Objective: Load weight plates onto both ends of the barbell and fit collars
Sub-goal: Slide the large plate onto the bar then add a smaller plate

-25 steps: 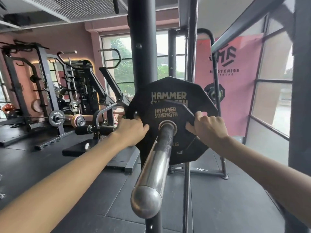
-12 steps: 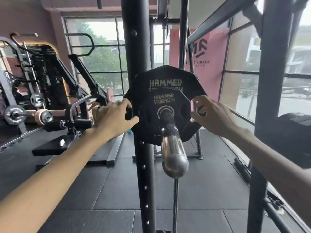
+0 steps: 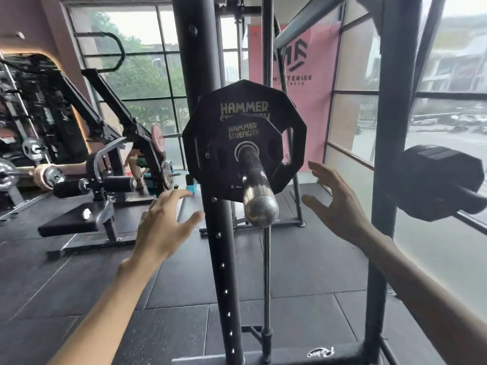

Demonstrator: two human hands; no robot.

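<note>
The steel barbell sleeve (image 3: pixel 257 188) points toward me at centre. On it sit two black Hammer Strength plates: a large one (image 3: pixel 210 106) behind and a smaller one (image 3: pixel 243 130) in front. I see no collar on the sleeve. My left hand (image 3: pixel 164 225) hovers below and left of the plates, fingers spread, touching nothing. To the right of the sleeve, my right hand (image 3: pixel 340 206) is likewise spread and holds nothing.
A black rack upright (image 3: pixel 224 259) stands just left of the sleeve, a second upright (image 3: pixel 384 154) at right. More black plates (image 3: pixel 437 180) hang on a peg at far right. A bench machine (image 3: pixel 87 212) sits on the rubber floor at left. Windows lie behind.
Both hands have let go of the smaller plate's rim and drawn back toward me, fingers spreading. The view has shifted left and back a little.
</note>
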